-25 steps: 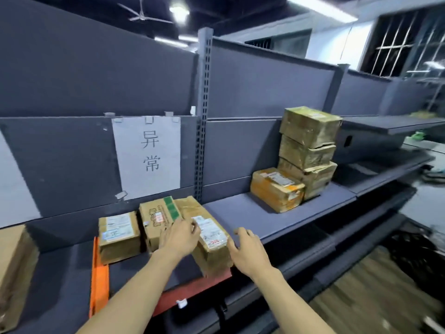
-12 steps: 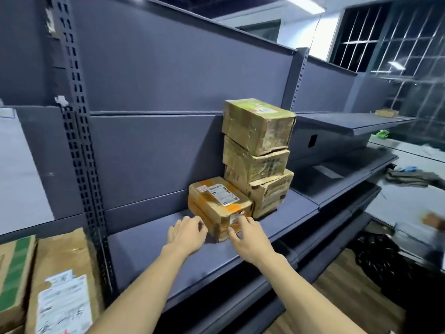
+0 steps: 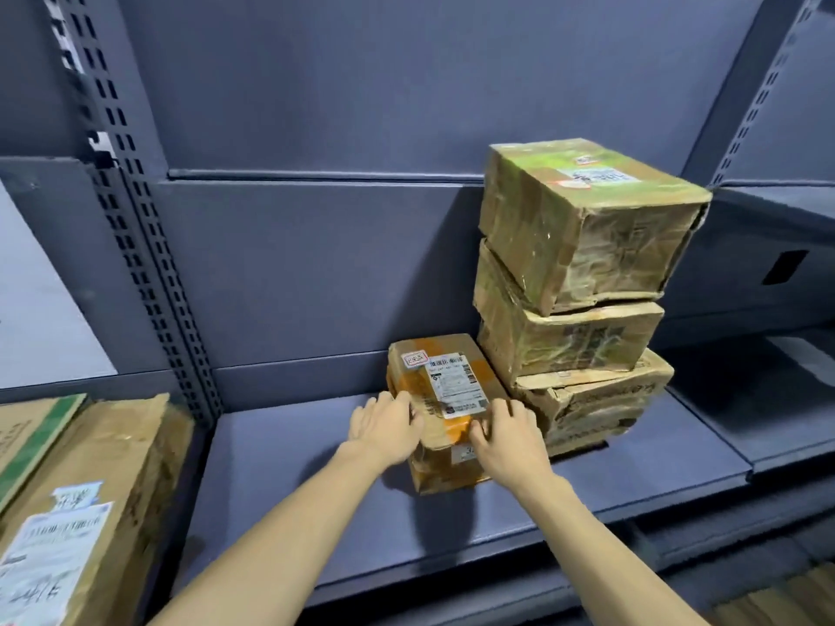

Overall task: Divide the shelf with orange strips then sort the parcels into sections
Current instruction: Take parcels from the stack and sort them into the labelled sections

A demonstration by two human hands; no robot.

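Cardboard, taped in orange and bearing a white shipping label, forms the small parcel (image 3: 445, 411) that sits on the dark grey metal shelf (image 3: 289, 449) just beside a stack of three battered brown boxes (image 3: 574, 300). The left hand (image 3: 386, 429) and right hand (image 3: 508, 438) clasp its near corners, fingers curled over its top edge. Flat labelled cardboard parcels (image 3: 77, 503) lie in the neighbouring bay, left.

Left parcels (image 3: 68, 512) cut by frame edge
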